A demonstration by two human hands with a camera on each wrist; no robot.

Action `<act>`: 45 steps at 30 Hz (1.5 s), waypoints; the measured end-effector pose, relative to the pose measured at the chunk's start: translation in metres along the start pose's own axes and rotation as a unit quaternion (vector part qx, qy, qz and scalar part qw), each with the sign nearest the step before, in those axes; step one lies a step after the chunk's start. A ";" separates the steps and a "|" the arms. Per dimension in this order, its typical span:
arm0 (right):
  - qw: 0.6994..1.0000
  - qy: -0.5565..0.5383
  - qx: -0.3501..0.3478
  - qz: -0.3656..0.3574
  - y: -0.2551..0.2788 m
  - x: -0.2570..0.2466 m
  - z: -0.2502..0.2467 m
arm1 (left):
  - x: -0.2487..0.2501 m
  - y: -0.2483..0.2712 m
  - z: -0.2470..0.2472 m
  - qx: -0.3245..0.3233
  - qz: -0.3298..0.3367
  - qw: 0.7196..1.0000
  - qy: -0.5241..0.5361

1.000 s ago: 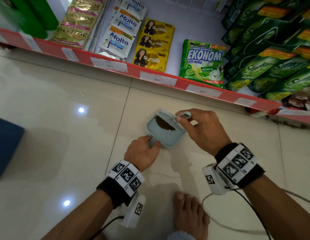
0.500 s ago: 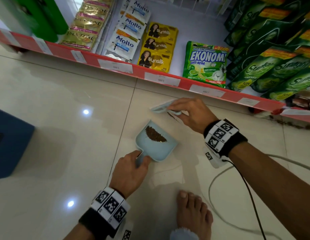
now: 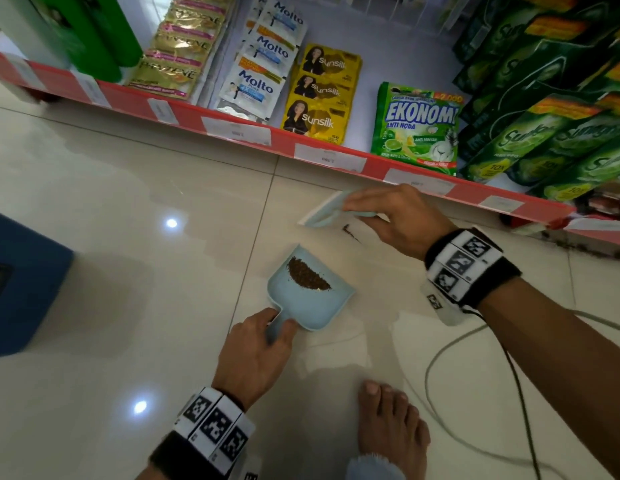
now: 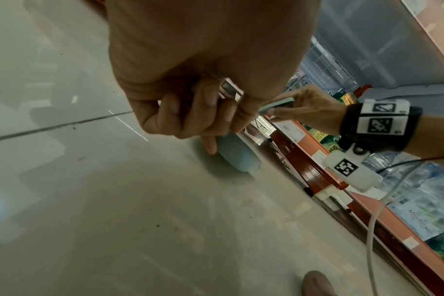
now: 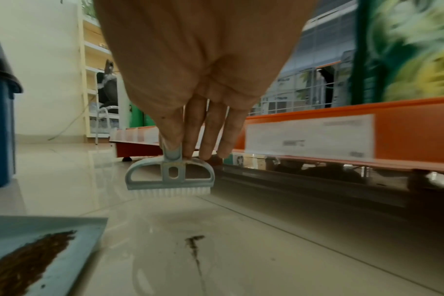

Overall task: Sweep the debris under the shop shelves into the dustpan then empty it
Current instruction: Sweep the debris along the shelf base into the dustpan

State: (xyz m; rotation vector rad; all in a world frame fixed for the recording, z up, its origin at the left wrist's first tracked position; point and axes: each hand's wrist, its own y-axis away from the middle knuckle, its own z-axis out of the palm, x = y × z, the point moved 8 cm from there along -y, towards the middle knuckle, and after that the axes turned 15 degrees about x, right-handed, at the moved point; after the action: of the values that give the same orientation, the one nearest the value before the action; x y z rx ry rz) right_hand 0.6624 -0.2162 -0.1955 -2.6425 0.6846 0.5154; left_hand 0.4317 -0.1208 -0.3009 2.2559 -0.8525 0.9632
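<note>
Your left hand (image 3: 256, 355) grips the handle of the light-blue dustpan (image 3: 310, 301), which sits on the floor tiles (image 3: 93, 271) with a brown debris heap (image 3: 306, 275) near its open lip. Your right hand (image 3: 402, 216) pinches the small brush (image 5: 170, 176), bristles down just before the red shelf edge (image 3: 336, 157); a thin debris streak (image 5: 194, 246) lies on open tile between brush and pan

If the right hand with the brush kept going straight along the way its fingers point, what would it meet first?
Probably the red shelf edge or the dark gap beneath it. The right hand holds the small brush just above the floor tiles, fingers aimed toward the shelf base. Depth is hard to judge, so the bristles might touch the floor first.
</note>
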 end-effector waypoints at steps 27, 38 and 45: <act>0.971 -0.068 0.082 0.215 0.021 0.036 -0.023 | -0.003 -0.003 -0.005 0.007 0.000 1.000 0.007; 0.956 0.066 0.003 0.286 0.030 0.077 -0.023 | -0.007 -0.004 -0.009 0.014 -0.011 1.000 0.022; 0.976 0.112 0.066 0.176 0.030 0.054 -0.064 | 0.005 -0.010 -0.003 0.007 0.001 1.000 0.019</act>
State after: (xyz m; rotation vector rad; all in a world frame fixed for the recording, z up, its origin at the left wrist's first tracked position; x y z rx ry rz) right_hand 0.7074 -0.2895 -0.1707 -2.4850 1.2249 0.2534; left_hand 0.4406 -0.1140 -0.2980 2.2417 -0.8338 1.0107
